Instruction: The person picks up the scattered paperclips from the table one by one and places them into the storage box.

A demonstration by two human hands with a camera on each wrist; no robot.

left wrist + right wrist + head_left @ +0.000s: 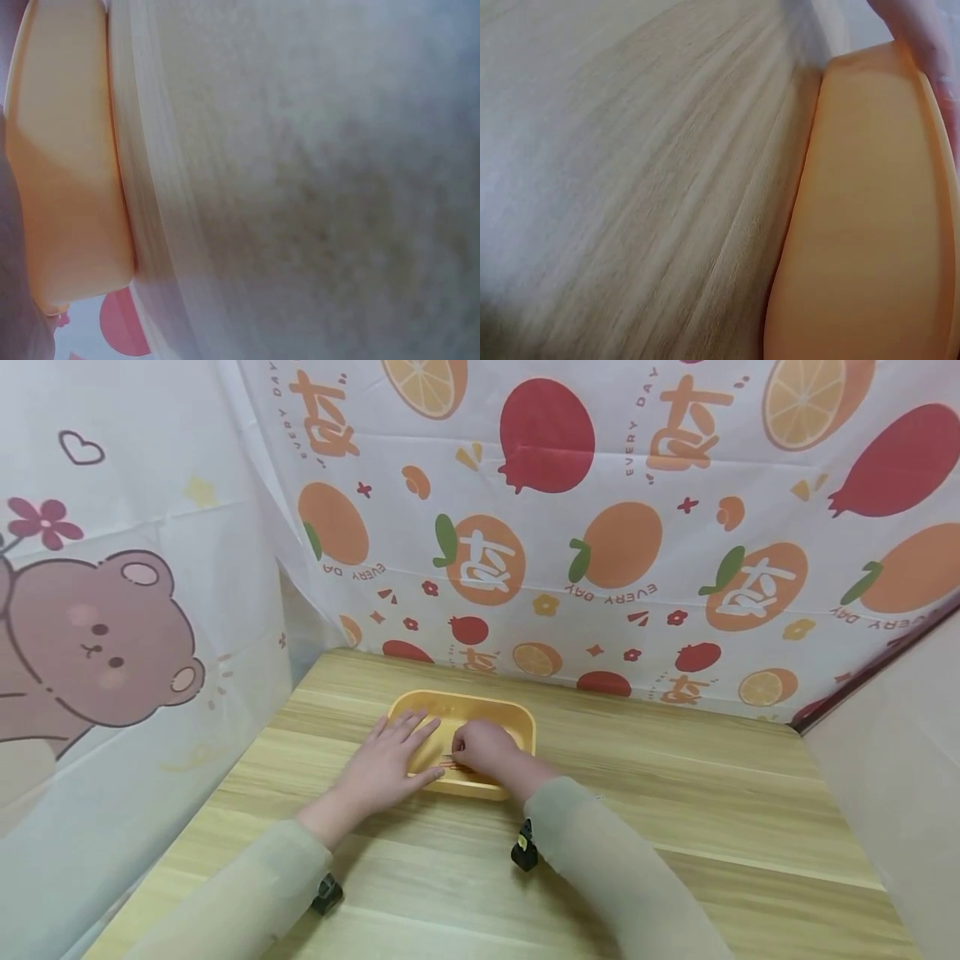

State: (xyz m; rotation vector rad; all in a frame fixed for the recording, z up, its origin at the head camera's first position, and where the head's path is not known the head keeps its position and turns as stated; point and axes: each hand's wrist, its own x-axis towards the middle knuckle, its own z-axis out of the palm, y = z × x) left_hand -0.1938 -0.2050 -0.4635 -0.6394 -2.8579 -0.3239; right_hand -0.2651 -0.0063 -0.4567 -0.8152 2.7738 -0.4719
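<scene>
A shallow yellow-orange plastic tray point(465, 790) stands on the table, its outer wall close up in both wrist views. My left hand point(378, 768) lies over the tray's left side with fingers spread and straight, the thumb reaching across the near rim. Inside the tray, my right hand point(487, 747) has its fingers curled and pointed down, pinching what looks like a thin stick point(447, 755). Several thin reddish sticks point(453, 766) lie on the tray floor beneath those fingertips, partly hidden by the hand. Part of a hand point(922, 37) overlaps the tray rim in the right wrist view.
The wood-grain table point(675, 777) extends around the tray. Behind it hangs a fruit-print cloth point(547, 602), and a bear-print cloth point(97, 643) hangs at the left. A pale panel point(900, 760) borders the right side. Small black devices point(525, 847) sit at both wrists.
</scene>
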